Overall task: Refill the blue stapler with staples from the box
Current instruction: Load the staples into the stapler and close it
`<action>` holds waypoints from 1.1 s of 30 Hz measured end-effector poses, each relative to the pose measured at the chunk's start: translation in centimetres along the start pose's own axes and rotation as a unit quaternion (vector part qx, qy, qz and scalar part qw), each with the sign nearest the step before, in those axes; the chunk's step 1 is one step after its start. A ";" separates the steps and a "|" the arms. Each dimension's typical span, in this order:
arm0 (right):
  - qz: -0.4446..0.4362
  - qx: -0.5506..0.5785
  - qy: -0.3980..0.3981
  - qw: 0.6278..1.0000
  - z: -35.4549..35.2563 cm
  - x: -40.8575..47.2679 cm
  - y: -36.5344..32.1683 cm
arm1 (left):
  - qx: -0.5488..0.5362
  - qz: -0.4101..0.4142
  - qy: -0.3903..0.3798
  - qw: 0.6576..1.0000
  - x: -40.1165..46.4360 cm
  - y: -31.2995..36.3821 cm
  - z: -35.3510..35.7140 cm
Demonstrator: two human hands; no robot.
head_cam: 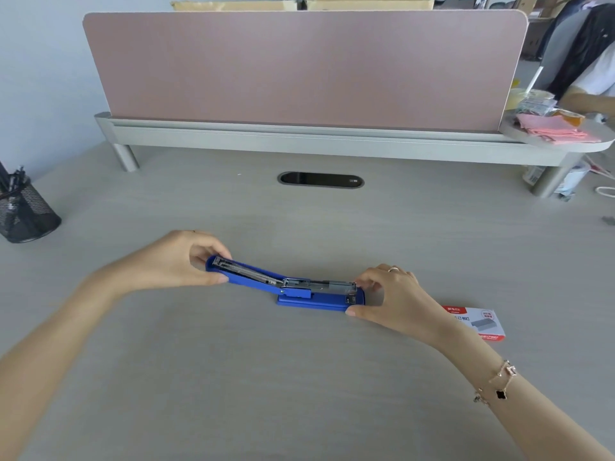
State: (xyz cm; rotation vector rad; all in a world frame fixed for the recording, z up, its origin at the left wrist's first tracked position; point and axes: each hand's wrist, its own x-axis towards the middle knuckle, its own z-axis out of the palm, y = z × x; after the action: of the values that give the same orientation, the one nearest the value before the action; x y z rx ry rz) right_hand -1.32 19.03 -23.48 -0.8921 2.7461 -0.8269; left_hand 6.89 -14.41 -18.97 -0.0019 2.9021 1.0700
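The blue stapler [293, 287] lies opened out near the middle of the table [299, 377], slightly toward the near edge. Its base sits flat on the right. Its top arm is swung back to the left and raised off the surface, with the metal spring rail exposed along its inner face. The staple channel on the base side is uncovered.

The left hand [186, 261] holds the far tip of the swung-back arm, its fingers [206, 251] closed around that end, thumb on the near side. The right hand [392, 301] is at the front end of the base; its fingers [369, 282] are pressed together at the end of the metal channel, and the thumb rests against the base's near corner. Whether staples are pinched there cannot be told. A ring and a bracelet [499, 384] are on the right hand and wrist.

The staple box [479, 322], white and red, lies flat just behind the right wrist, toward the right edge of the table, partly hidden by it.

A black mesh pen holder [23, 211] stands at the left edge. A cable slot [321, 180] is set in the table toward the far edge, before a pink divider panel [299, 68].
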 end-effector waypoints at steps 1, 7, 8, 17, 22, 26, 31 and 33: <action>-0.001 -0.001 0.000 1.000 0.0 0.0 0.0 | -0.014 0.011 0.010 1.000 0.1 0.6 -0.3; -0.006 0.014 -0.013 1.000 0.0 0.0 0.5 | -0.074 0.073 0.059 0.993 1.1 5.6 0.1; -0.009 0.011 -0.020 1.000 -0.1 -0.1 0.6 | -0.081 0.084 0.061 0.991 1.4 6.4 0.6; -0.005 0.035 -0.038 0.999 -0.5 -0.2 0.7 | -0.101 0.136 0.065 0.983 3.1 9.6 5.5; -0.003 0.043 -0.033 0.999 -0.6 -0.4 0.5 | -0.041 0.151 0.029 0.987 3.8 10.1 7.7; 0.002 0.063 -0.026 0.998 -0.7 -0.4 0.6 | 0.034 0.155 -0.037 0.987 4.3 10.0 9.2; 0.000 0.062 -0.023 0.998 -0.6 -0.4 0.6 | -0.003 0.143 -0.034 0.989 4.2 9.1 9.9; -0.012 0.053 -0.020 0.998 -0.7 -0.5 0.4 | 0.008 0.135 -0.044 0.990 4.1 8.4 9.3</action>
State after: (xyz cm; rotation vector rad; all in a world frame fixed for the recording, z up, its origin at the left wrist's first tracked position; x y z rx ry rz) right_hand -1.32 19.95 -23.14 -0.9135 2.6352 -0.9397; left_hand 3.08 -1.87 -20.78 0.4385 2.8890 1.0492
